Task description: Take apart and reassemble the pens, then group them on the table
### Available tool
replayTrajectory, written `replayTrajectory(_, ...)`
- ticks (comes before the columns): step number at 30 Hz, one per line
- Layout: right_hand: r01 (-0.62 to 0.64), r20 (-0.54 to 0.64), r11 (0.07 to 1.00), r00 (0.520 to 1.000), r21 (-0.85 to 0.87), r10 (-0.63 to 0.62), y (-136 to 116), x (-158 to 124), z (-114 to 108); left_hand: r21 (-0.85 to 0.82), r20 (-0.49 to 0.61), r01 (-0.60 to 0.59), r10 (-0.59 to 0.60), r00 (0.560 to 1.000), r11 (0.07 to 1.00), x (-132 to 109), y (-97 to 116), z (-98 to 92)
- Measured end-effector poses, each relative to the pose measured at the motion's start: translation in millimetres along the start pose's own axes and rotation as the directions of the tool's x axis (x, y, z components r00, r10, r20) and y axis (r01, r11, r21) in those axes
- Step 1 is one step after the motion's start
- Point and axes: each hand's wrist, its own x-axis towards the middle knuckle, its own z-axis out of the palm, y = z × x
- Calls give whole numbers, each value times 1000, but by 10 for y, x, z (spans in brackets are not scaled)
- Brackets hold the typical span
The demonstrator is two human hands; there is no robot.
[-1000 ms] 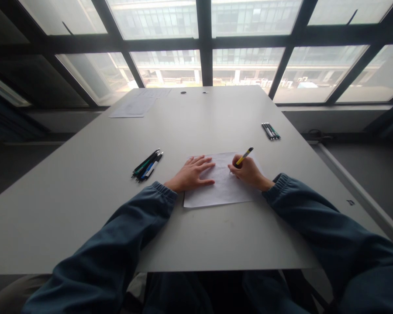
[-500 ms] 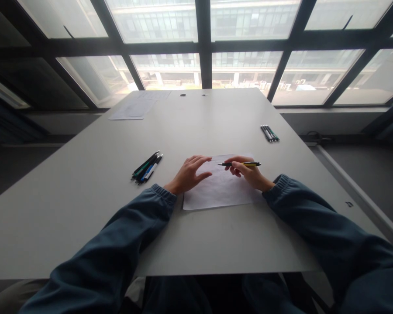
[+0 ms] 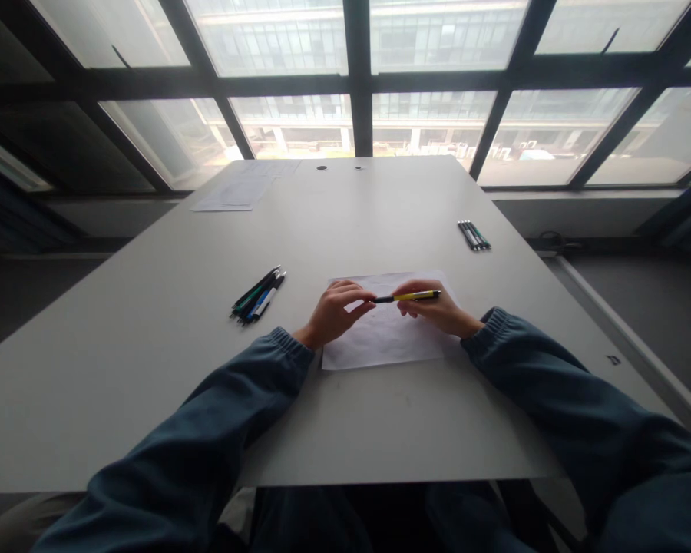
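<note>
Both hands grip one yellow pen point(image 3: 410, 296), held level just above the paper sheet point(image 3: 380, 347): left hand point(image 3: 334, 313) pinches its dark tip, right hand point(image 3: 441, 313) wraps the barrel. Loose pens point(image 3: 257, 294) lie left on the table point(image 3: 150, 346).

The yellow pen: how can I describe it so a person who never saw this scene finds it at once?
On the grey table by the windows, a white sheet lies near the front edge. Over it, the left hand and right hand hold the yellow pen level. It alone is yellow and held; the rest lie in a left bunch and a right bunch.
</note>
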Motion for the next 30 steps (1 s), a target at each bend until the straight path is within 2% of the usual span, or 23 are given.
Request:
replayTrajectory(3,-4,-88,999,996,49,8,16,14,-5,-5,-85,67,-67,994,998,2,-13,-11)
replayTrajectory(6,9,-207,983,978,181,29,41,47,-29,-22,-164,160,-162,973,987,0,-29,-32)
replayTrajectory(11,-31,-208,921,971,387,120,57,76,-79,-11,-210,247,-244,947,969,-14,-57,-52)
replayTrajectory(25,-85,-162,906,973,415,165,77,67,-117,-71,-185,248,-257,948,966,-29,-77,-57)
replayTrajectory(30,-58,-220,945,966,323,134,112,90,-110,-15,-237,268,-264,935,963,-19,-89,-63)
